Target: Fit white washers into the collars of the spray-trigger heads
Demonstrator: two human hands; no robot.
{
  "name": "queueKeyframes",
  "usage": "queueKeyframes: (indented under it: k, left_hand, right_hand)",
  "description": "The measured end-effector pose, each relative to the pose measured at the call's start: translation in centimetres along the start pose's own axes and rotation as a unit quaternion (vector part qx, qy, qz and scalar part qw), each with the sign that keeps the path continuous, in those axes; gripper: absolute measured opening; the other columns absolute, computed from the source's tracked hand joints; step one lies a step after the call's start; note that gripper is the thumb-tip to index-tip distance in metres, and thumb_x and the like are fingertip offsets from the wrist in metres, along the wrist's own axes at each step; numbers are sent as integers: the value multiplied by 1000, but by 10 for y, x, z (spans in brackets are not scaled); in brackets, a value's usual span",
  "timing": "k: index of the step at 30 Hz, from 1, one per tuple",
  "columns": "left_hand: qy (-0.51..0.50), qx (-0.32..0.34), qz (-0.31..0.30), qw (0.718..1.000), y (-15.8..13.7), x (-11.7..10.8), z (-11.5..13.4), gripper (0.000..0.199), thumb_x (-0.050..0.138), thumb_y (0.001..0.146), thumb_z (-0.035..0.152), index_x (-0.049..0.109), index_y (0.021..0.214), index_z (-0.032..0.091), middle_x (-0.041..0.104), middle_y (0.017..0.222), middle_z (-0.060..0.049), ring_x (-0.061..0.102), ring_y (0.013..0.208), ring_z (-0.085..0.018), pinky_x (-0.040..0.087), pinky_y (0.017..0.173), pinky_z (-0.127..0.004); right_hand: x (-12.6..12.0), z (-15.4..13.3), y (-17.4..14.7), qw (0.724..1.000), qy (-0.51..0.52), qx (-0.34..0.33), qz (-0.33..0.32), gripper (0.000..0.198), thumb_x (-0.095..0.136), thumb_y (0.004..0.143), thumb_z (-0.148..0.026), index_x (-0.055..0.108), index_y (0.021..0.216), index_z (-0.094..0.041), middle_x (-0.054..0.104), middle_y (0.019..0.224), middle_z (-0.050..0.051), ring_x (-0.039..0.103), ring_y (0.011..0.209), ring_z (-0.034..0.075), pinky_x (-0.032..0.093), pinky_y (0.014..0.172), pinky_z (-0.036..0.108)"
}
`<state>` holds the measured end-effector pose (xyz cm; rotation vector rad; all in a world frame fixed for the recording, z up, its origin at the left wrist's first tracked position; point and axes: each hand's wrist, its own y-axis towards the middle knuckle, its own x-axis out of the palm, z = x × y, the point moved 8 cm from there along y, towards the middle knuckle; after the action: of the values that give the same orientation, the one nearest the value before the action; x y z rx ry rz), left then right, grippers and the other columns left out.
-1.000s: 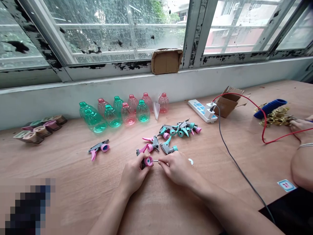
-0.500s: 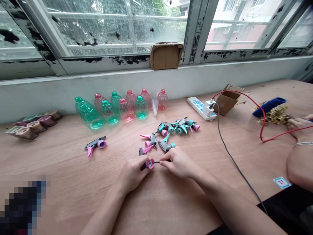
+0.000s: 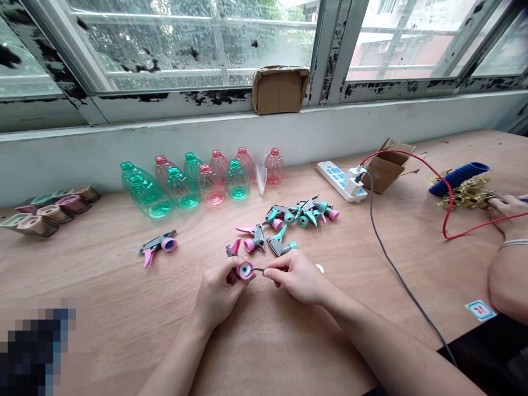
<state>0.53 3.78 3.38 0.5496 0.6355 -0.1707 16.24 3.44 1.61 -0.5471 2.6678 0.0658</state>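
Sprayer head (image 3: 245, 270) half-hidden, gripped by left hand (image 3: 218, 290), right hand (image 3: 304, 279) pinching thin rod (image 3: 258, 269), end concealed, uncapped bottles (image 3: 237, 181) beyond fingers (image 3: 275, 274)

Bottles (image 3: 237, 181) behind sprayers (image 3: 303, 221), box (image 3: 280, 91) seemingly on sill (image 3: 165, 120)

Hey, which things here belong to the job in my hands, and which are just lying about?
Likely the job:
- pink-collared spray head, left hand
- thin dark rod, right hand
- loose spray heads
- probably bottles

Seemingly just lying about:
- power strip
- open cardboard box
- small card
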Motion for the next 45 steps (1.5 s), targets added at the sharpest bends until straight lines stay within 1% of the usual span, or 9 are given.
queueKeyframes:
  k: [3,9,14,21,29,35,40,43,45]
  left_hand:
    - [7,-2,14,1000,0,-3,0,14,65,84,29,64,95,21,66,72,2,52,55,-9,44,53,-20]
    - [56,13,11,998,0,-4,3,11,63,85,25,66,95,21,68,75,1,53,53,-9,43,54,-19]
    - [51,9,12,999,0,-5,4,13,63,85,25,66,97,22,68,75,2,52,52,-8,43,55,-19]
    - [-36,-12,-4,999,-2,0,1,12,66,84,29,64,93,20,67,75,0,57,61,-10,46,57,-20]
    - [-46,-36,-4,998,-5,4,-4,15,67,83,30,65,95,21,69,76,0,59,61,-10,47,56,-20]
    - [-72,-57,-12,996,-6,6,-10,18,69,83,32,63,94,20,70,79,-2,62,64,-12,47,56,-21]
    - [-72,-75,6,995,-3,2,-12,19,69,82,32,61,94,19,69,82,-2,62,67,-13,48,60,-22]
    - [-85,-91,4,992,0,2,-11,19,68,82,31,61,95,19,69,84,-2,63,69,-13,48,61,-23]
    - [-91,-98,-2,991,1,3,-10,19,68,82,31,61,95,19,68,79,-1,62,65,-13,46,58,-23]
  right_hand:
    - [3,-3,0,1000,2,-21,6,36,52,89,-31,57,57,-15,41,51,-5,33,48,8,24,48,23]
    - [2,-15,-4,994,-52,-55,82,30,52,91,-28,71,72,-16,47,54,-3,35,54,9,26,53,23]
    - [6,-10,1,997,17,-56,44,35,52,90,-29,66,62,-14,44,52,-4,35,51,8,25,51,22]
    - [7,-6,4,996,65,-62,14,36,53,90,-33,63,62,-13,42,55,-4,35,53,7,26,51,22]
    - [11,1,6,992,116,-44,-15,36,55,89,-38,65,66,-13,47,57,-3,39,56,9,29,54,23]
    - [8,3,8,990,132,-45,5,38,58,86,-42,64,62,-13,48,56,-2,38,55,9,29,54,24]
    - [-31,-15,-3,996,27,-79,36,37,57,87,-39,63,60,-14,47,54,-2,39,53,9,27,52,24]
    - [-63,-22,-21,987,-145,-64,19,39,52,89,-36,63,59,-15,43,50,-3,31,49,9,22,50,26]
    - [-82,-19,-35,957,-285,-45,11,43,49,90,-32,58,51,-16,42,47,-2,28,48,9,20,51,28]
